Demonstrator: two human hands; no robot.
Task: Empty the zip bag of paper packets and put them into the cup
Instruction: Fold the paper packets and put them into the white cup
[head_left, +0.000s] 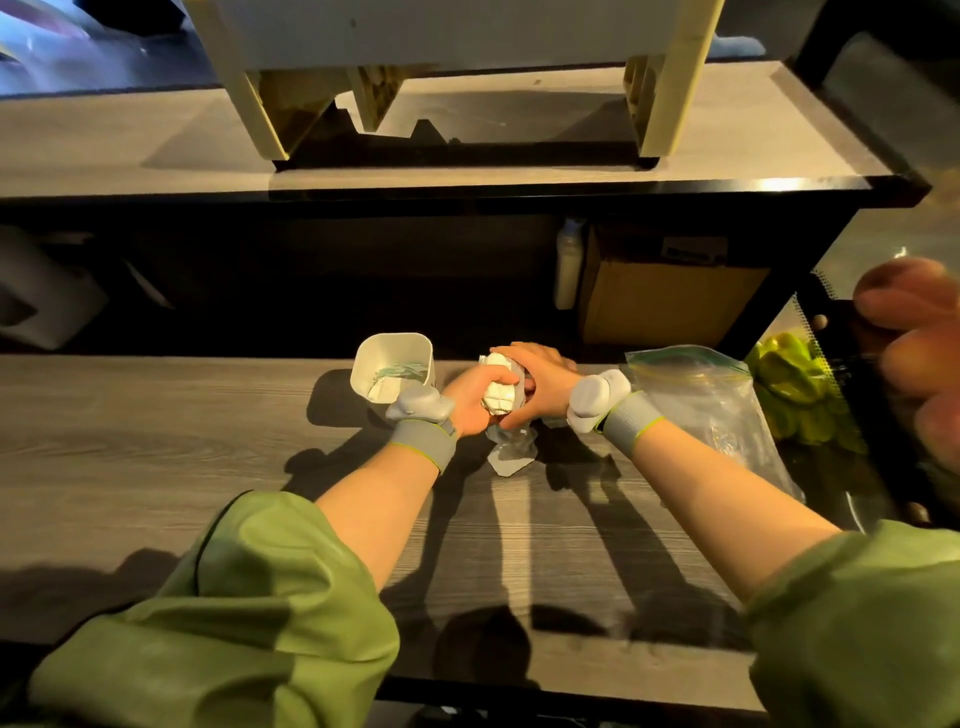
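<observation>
A white square cup (400, 349) stands on the grey wooden table, with a few pale packets lying inside it. Just right of the cup, my left hand (475, 397) and my right hand (537, 382) are both closed around a bundle of white paper packets (500, 391). A small clear zip bag (511, 451) hangs from under my hands and its lower end rests on the table. I cannot tell whether the packets are inside that bag or free of it.
A bigger clear zip bag (711, 400) with a green-yellow seal lies to the right. Green items (792, 382) sit in a dark tray beyond it. Another person's blurred fingers (914, 332) show at the right edge. A raised shelf (467, 187) runs behind the table.
</observation>
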